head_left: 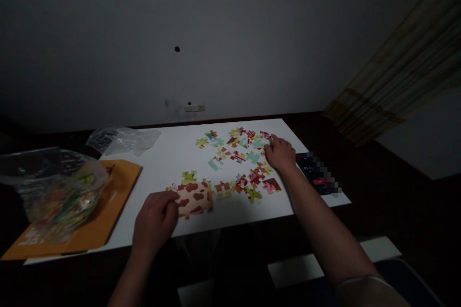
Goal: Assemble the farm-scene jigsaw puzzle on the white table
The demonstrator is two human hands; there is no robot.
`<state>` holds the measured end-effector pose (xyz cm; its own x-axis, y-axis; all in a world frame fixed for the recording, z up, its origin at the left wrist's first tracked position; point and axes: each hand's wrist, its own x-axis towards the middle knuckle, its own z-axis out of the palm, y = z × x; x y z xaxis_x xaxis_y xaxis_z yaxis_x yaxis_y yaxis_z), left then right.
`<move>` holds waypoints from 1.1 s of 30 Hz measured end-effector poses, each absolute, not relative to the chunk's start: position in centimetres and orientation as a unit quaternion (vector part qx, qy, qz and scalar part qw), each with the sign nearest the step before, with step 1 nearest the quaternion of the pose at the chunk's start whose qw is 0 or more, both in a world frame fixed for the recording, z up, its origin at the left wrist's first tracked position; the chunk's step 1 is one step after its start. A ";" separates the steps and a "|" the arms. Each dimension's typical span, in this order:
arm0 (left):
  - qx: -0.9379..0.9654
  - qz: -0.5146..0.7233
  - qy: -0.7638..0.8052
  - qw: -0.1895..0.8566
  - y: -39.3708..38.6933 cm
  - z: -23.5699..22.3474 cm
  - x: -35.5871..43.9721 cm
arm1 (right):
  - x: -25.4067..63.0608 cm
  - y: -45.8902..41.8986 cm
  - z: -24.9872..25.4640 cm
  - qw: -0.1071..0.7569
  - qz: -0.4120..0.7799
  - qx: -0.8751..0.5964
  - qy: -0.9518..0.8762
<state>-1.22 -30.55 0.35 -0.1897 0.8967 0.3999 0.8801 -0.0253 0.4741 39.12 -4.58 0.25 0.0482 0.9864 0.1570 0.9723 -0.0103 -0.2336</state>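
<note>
My left hand [154, 218] rests at the near edge of the white board [173, 153], fingers curled against the left side of a joined block of puzzle pieces [194, 197] with brown patches on cream. My right hand [280, 153] reaches to the far right of the board, fingers bent down onto loose coloured puzzle pieces [237, 153] scattered there. What its fingertips pinch is hidden. More loose pieces [252, 184] lie between the two hands.
A clear plastic bag [57, 192] full of coloured pieces sits on an orange envelope [108, 201] at the left. Another crumpled clear bag [122, 139] lies behind it. A dark phone-like object [317, 172] lies at the board's right edge. A curtain [403, 81] hangs at right.
</note>
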 end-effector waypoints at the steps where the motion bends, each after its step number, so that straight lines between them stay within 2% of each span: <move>1: 0.636 0.330 0.697 0.011 -30.5 0.3 -1.2 | 39.1 -4.6 0.3 0.149 0.018 -0.708 -0.690; 20: 0.664 0.346 0.662 -0.016 -31.1 1.1 -0.4 | 40.1 -3.6 -1.2 0.180 0.004 -0.631 -0.754; 24: 0.716 0.250 0.652 -0.007 -29.0 3.7 0.8 | 40.3 -3.3 -1.7 0.197 0.003 -0.625 -0.756; 28: 0.730 0.107 0.675 0.020 -22.7 6.3 1.8 | 40.6 -3.0 -2.1 0.209 0.002 -0.622 -0.755; 33: 0.676 0.035 0.733 0.067 -13.0 5.2 0.7 | 41.0 -2.6 -2.6 0.228 0.010 -0.611 -0.758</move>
<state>0.65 -12.96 5.23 -0.0776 0.9957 -0.0513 0.9863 0.0842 0.1421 40.95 -2.56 -2.56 -0.1487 0.9311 0.3330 0.9219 0.2523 -0.2939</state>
